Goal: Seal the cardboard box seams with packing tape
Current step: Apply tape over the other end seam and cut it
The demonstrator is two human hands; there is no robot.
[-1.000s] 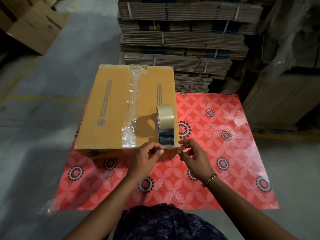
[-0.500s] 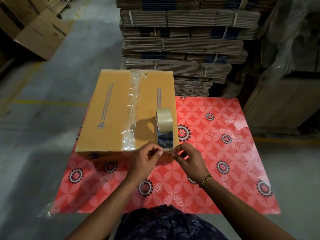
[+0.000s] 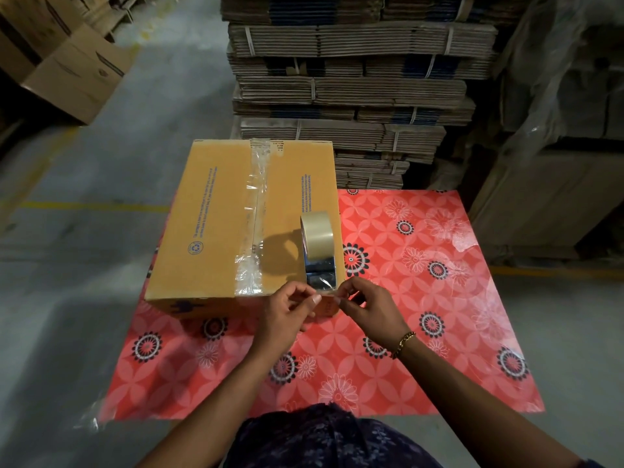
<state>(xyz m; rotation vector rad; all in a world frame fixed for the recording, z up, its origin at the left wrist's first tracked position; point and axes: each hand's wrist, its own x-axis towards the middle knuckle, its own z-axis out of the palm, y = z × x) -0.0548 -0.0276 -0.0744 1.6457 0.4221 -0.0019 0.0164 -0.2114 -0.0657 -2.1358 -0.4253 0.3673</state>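
Note:
A closed yellow-brown cardboard box (image 3: 216,228) lies on a red flowered mat (image 3: 422,332). A strip of clear tape (image 3: 255,214) runs along its centre seam from far edge to near edge. A roll of clear packing tape (image 3: 316,236) stands on edge on the box's right side, with a loose tail reaching down to the near right corner. My left hand (image 3: 287,315) and my right hand (image 3: 369,307) meet at that corner and each pinches the tape's free end between thumb and fingers.
Tall stacks of bundled flat cartons (image 3: 354,79) stand right behind the box. More cardboard boxes (image 3: 71,69) sit at the far left, and large wrapped cartons (image 3: 553,197) on the right. Grey concrete floor with a yellow line (image 3: 94,207) lies to the left.
My two hands have come closer together at the box's near right corner and now both pinch the tape's end. The view has dipped slightly; the roll and box have stayed put.

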